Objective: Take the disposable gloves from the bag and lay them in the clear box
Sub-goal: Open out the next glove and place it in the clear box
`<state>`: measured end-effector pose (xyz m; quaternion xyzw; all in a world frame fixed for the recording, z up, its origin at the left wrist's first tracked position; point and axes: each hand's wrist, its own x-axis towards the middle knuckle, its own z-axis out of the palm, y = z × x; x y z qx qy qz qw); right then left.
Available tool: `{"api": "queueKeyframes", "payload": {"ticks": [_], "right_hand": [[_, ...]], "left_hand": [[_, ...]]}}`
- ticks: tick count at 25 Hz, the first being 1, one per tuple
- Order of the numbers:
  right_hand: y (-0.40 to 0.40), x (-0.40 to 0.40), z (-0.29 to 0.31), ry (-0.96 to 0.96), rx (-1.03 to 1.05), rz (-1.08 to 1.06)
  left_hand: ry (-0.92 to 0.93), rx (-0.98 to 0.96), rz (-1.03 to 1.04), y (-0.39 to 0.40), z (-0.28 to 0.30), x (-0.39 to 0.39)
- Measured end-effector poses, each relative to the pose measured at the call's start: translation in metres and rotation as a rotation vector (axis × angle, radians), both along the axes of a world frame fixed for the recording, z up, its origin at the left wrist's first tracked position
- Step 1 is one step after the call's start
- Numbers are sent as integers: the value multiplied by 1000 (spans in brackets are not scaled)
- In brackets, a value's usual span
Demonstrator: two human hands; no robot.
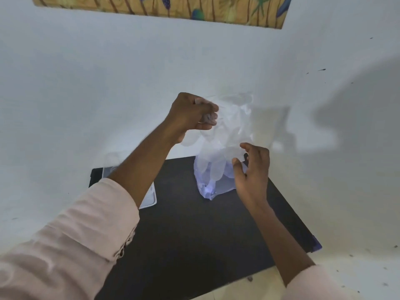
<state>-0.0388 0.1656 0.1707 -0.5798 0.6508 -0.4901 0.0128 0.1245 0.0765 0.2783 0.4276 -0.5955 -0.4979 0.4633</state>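
Note:
My left hand [190,114] is raised above the black table and is closed on a clear disposable glove [232,122], which hangs blurred in the air in front of the white wall. Below it a thin bluish plastic bag [208,185] stands on the table's far side, with more gloves showing inside. My right hand [252,169] is at the bag's right side, fingers curled at its upper edge. The clear box [149,198] lies at the table's far left, mostly hidden behind my left forearm.
The black table [194,234] stands against a white wall [86,94]. A patterned cloth [162,7] hangs at the top of the wall. Light floor with small dark specks shows at the lower right.

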Motion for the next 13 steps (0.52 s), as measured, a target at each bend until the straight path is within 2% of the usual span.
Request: {"api": "queueKeyframes", "payload": {"ticks": [4, 9, 13], "right_hand": [[-19, 2, 2, 27, 23, -45], [-34, 11, 11, -81, -28, -34], [-44, 17, 18, -62, 0, -3]], "left_hand": [[5, -29, -7, -2, 12, 5], [28, -14, -15, -6, 21, 15], [31, -25, -22, -8, 25, 21]]}}
